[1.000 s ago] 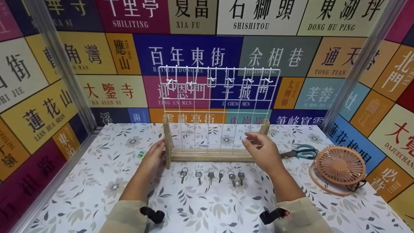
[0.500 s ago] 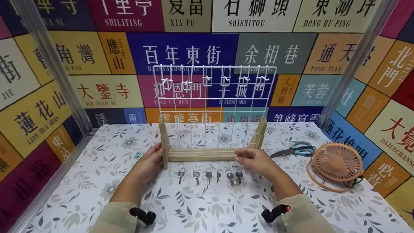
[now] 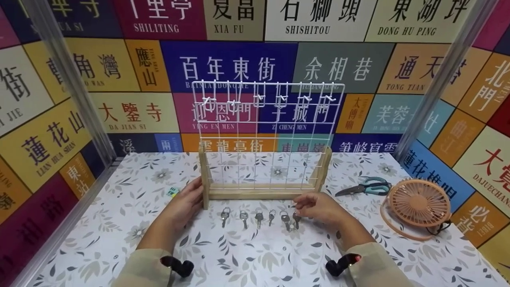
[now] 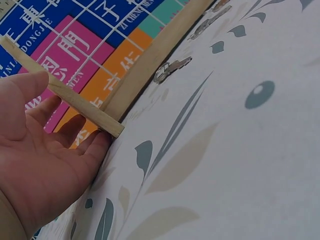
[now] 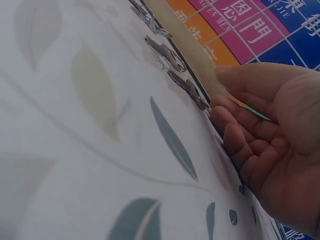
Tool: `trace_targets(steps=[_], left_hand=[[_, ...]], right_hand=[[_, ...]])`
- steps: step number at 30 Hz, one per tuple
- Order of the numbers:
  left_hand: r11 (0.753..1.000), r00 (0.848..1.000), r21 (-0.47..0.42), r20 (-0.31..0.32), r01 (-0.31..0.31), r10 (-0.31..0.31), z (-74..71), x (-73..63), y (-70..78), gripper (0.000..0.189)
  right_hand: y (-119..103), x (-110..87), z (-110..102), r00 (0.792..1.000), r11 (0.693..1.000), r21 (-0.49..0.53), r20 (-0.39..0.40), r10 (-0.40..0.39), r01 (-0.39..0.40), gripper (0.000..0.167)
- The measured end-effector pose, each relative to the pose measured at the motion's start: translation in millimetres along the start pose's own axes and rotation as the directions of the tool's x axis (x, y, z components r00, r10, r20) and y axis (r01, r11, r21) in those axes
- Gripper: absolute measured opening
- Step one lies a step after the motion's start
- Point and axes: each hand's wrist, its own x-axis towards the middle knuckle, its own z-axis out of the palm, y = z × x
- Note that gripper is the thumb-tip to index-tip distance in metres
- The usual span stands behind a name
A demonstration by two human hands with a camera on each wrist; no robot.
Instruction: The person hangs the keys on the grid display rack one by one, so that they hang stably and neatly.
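Note:
A white wire grid rack [image 3: 266,122] with several white hooks along its top stands upright in a wooden base [image 3: 259,195]. My left hand [image 3: 190,202] rests beside the rack's left wooden post [image 3: 204,179], its relaxed fingers around the post's outer edge in the left wrist view. Several metal keys lie in a row before the base. Over the rightmost key [image 3: 297,222] is my right hand [image 3: 318,207]. In the right wrist view its bent fingertips [image 5: 220,112] are right at the ring end of that key [image 5: 187,89], with the thumb apart from the fingers.
Teal-handled scissors [image 3: 366,186] lie right of the rack. An orange fan [image 3: 418,203] stands farther right. A small green-and-yellow piece [image 3: 173,192] is left of the left hand. Sign-printed walls enclose the flower-patterned table [image 3: 259,259].
My right hand has come down from beside the rack's right post to the rightmost key. My left hand stays by the left post. The keys lie as before.

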Motion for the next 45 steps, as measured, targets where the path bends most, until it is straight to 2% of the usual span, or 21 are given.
trace_targets(steps=[5,13,24,29,33,38,43,45], left_hand=[[1.0,1.0,0.008,0.008,-0.01,0.01,1.1,0.9,-0.4,0.055],[0.997,0.997,0.016,0.04,-0.069,0.069,-0.5,0.9,-2.9,0.061],[1.0,1.0,0.018,0.015,-0.022,0.022,0.6,-2.6,1.7,0.058],[0.999,0.999,0.021,0.02,-0.029,0.028,0.7,-2.3,1.6,0.06],[0.999,0.999,0.014,0.018,-0.033,0.033,0.8,-1.6,0.8,0.059],[0.998,0.998,0.012,0.026,-0.056,0.056,1.3,-0.6,-0.9,0.059],[0.998,0.997,0.005,0.039,-0.069,0.069,1.0,0.0,-1.8,0.061],[0.999,0.998,0.008,0.029,-0.053,0.052,0.4,-0.2,-1.9,0.061]], right_hand=[[4.2,1.1,2.5,1.0,0.997,-0.071,0.002,-0.004,0.004,0.042],[1.4,2.6,2.8,1.0,0.996,-0.086,0.015,-0.017,0.018,0.038],[-3.4,2.3,10.0,1.0,0.999,-0.032,-0.021,0.017,-0.018,0.032],[-5.6,1.6,10.3,0.999,0.998,-0.053,-0.023,0.027,-0.028,0.029],[-6.5,1.8,9.8,1.0,0.995,-0.099,-0.018,0.005,-0.007,0.028],[-5.9,2.1,9.8,0.999,0.99,-0.142,-0.048,0.001,-0.008,0.02],[-4.6,3.0,9.5,0.998,0.991,-0.13,-0.063,-0.011,0.003,0.019],[-5.5,2.7,9.0,0.997,0.993,-0.116,-0.08,0.001,-0.011,0.018]])
